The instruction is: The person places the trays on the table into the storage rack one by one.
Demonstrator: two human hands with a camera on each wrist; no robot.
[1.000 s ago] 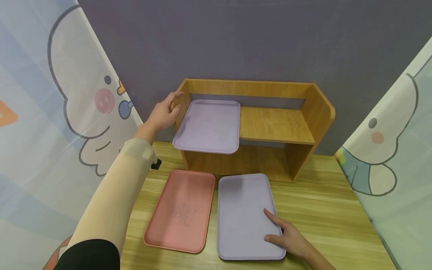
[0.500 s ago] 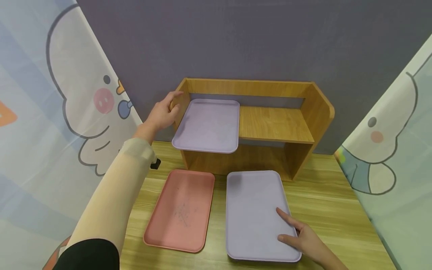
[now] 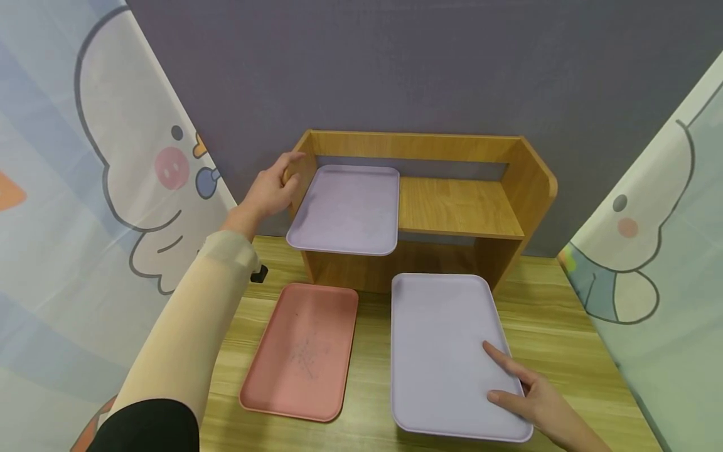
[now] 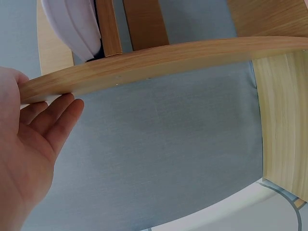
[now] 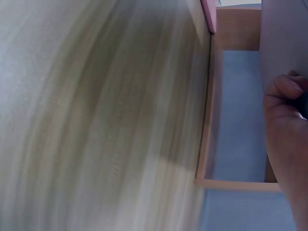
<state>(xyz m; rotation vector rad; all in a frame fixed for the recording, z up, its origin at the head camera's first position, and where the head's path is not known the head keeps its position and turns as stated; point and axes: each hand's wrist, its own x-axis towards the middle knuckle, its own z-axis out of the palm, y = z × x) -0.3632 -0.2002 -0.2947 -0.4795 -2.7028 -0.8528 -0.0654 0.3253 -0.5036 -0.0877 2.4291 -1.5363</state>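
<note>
My right hand (image 3: 536,398) holds a light purple tray (image 3: 446,358) by its right edge, thumb and a finger over its top face. Above the table the tray is raised, its far end in front of the shelf's right half. In the right wrist view, the right hand (image 5: 286,125) has its fingers curled at the tray's edge. My left hand (image 3: 273,188) grips the left side panel of the wooden shelf (image 3: 460,207); in the left wrist view its fingers (image 4: 65,118) lie along the panel's outer face. Another purple tray (image 3: 350,210) lies on the upper board's left half, jutting past the front.
A pink tray (image 3: 302,351) lies on the wood-grain table (image 3: 570,351), left of the held tray. Behind the shelf rises a grey wall (image 3: 418,69). Printed cartoon curtains stand on both sides, the left one (image 3: 51,251) close to the left arm.
My right hand has moved the held purple tray rightward and lifted it off the table, widening the gap to the pink tray. The left hand stays on the shelf panel.
</note>
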